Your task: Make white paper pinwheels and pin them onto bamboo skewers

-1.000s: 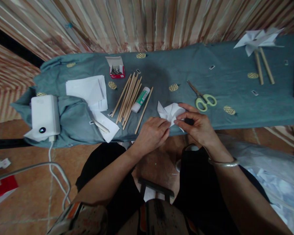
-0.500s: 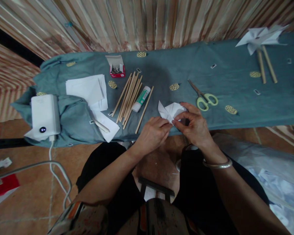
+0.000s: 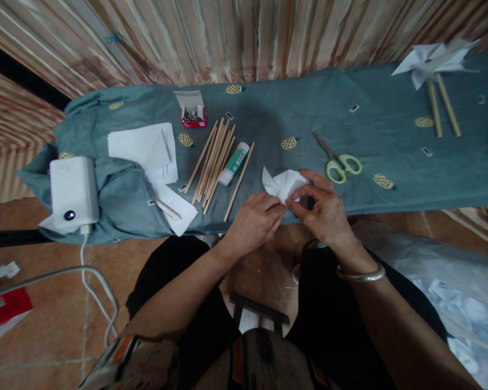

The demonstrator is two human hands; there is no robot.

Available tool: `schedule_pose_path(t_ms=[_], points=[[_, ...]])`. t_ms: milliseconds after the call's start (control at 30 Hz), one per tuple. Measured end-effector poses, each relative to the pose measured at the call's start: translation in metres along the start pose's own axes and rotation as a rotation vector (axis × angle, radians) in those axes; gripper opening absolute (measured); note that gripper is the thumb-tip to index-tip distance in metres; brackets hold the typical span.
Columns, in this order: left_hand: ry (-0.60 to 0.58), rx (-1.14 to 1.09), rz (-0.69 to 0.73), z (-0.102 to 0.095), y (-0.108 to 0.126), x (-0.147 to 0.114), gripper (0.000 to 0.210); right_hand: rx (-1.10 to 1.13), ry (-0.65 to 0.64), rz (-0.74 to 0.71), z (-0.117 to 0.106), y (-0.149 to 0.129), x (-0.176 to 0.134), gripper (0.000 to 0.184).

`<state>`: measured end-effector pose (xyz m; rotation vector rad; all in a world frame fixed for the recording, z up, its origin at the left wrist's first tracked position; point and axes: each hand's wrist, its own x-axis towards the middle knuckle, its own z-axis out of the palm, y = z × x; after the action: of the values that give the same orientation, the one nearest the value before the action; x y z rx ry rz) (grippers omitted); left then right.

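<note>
A white paper pinwheel, its blades partly folded in, is held between both hands at the table's front edge. My left hand is closed on its lower left side, fingertips pressed together. With thumb and fingers my right hand pinches its lower right part; a silver bangle circles that wrist. The fingers hide the pinwheel's lower edge. Left of the hands a single wooden stick lies beside a glue stick and a bunch of wooden sticks. Scissors with light green handles lie partly open to the right.
White paper sheets, an open red box of small metal pieces and a white power bank with a cable are on the left. Finished pinwheels on sticks lie far right. A plastic bag stands below, right of my legs.
Both hands stay almost in place, still gripping the paper pinwheel. Its left blade looks slightly more turned in. The other things on the table have not moved.
</note>
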<state>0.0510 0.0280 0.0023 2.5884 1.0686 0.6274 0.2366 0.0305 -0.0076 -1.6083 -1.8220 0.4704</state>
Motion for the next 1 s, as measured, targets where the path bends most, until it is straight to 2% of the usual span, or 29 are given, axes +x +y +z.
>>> schedule_pose_path(t_ms=[533,733,1000], points=[[0.002,-0.039,-0.01,0.001,-0.001,0.001,0.021,0.038,0.01,0.005,-0.001,-0.003,-0.002,0.002],[-0.011,-0.061,-0.019,0.0,-0.002,0.002,0.022,0.016,0.013,-0.099,-0.003,-0.009,-0.003,0.016],[-0.026,-0.082,-0.035,-0.001,-0.002,0.002,0.022,-0.126,-0.039,-0.194,-0.004,-0.012,-0.007,0.031]])
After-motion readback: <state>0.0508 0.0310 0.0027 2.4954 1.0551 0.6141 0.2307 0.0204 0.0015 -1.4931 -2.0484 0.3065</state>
